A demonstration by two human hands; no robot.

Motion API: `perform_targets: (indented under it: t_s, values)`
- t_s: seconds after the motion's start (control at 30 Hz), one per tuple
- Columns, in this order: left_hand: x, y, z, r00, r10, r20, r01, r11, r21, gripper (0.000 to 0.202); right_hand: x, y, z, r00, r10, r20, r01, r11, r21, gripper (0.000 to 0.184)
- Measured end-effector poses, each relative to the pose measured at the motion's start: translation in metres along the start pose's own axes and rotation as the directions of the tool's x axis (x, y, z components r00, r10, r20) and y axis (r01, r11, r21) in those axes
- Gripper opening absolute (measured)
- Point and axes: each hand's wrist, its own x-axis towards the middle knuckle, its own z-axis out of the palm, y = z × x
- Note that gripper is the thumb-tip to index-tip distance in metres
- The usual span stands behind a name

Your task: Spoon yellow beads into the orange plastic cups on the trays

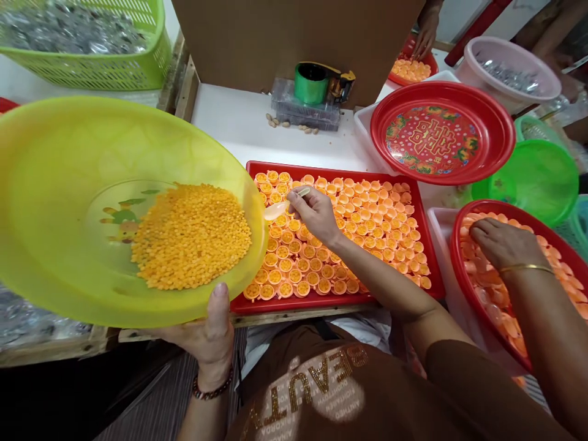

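My left hand [212, 337] grips the near rim of a large yellow basin [55, 184], thumb over the edge, and holds it tilted. A heap of small orange-yellow pellets [193, 239] lies in its lower right side. Between the fingers of my right hand [315, 211] is a small pale spoon [275, 211], its bowl close to the basin's right rim. Beneath that hand a red tray [340, 300] bears rows of small orange cups [324, 286]. Cups at the left and front contain yellow pellets; those at the far right look unfilled.
A co-worker's hand [509, 245] reaches into a red basin of orange pieces [505, 324] at right. Behind stand a patterned red plate [441, 131], a green tape roll [311, 84] and a brown board [294, 37]. A green basket [101, 76] sits back left.
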Motion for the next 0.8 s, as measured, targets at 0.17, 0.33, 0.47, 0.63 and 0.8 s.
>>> perform_targets:
  t_s: [0.17, 0.33, 0.47, 0.63, 0.8]
  values:
    - [-0.005, -0.007, -0.003, 1.0, -0.023, -0.011, 0.023, 1.0, 0.006, 0.114, 0.012, -0.004, 0.038, 0.968, -0.153, 0.199, 0.172, 0.982, -0.082, 0.01]
    - [-0.007, -0.01, -0.005, 1.0, -0.002, -0.017, 0.002, 1.0, 0.009, 0.112, -0.002, 0.002, 0.064, 0.969, 0.083, 0.232, -0.09, 0.996, 0.02, 0.019]
    - [-0.002, -0.004, -0.003, 0.999, 0.054, -0.001, -0.054, 0.997, -0.054, 0.098, -0.004, 0.003, 0.057, 0.925, 0.337, 0.173, -0.373, 0.893, 0.251, 0.019]
    - [0.004, 0.003, -0.004, 0.998, 0.06, -0.038, -0.062, 0.996, -0.067, 0.087, 0.01, 0.007, 0.012, 0.903, 0.426, 0.057, -0.415, 0.828, 0.378, 0.017]
    - [0.006, 0.007, 0.002, 0.995, 0.095, -0.02, -0.096, 0.992, -0.08, 0.075, 0.026, 0.022, -0.042, 0.931, 0.29, -0.22, -0.239, 0.943, 0.233, 0.017]
